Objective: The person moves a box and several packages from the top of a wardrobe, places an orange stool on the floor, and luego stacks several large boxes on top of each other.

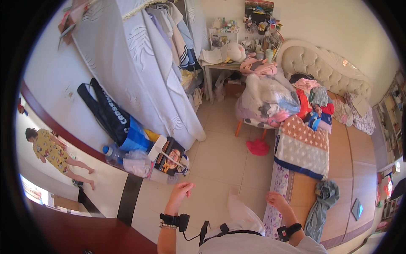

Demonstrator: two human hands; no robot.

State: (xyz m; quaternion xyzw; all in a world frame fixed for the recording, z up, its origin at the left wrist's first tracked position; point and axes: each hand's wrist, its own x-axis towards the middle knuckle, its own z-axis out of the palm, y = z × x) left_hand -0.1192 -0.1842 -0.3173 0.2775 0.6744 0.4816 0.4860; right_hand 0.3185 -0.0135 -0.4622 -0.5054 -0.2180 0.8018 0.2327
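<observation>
My left hand (183,191) is raised over the tiled floor (219,165), its fingers curled and nothing seen in them. My right hand (276,200) hangs by the edge of the bed (342,152), also with curled fingers and no object visible. Each wrist wears a black strapped device. On the bed, a folded blanket with stars (301,147) lies ahead of my right hand, and crumpled grey trousers (323,206) lie to its right. Beyond the blanket is a heap of clothes (312,95). A red cloth (258,147) rests on the floor beside the bed.
A chair piled with plastic-wrapped items (269,98) stands between the bed and a cluttered desk (222,66). Bags, a box (169,157) and a large bottle (111,152) line the left wall below a curtained wardrobe (133,63). Another person (54,149) walks beyond the doorway.
</observation>
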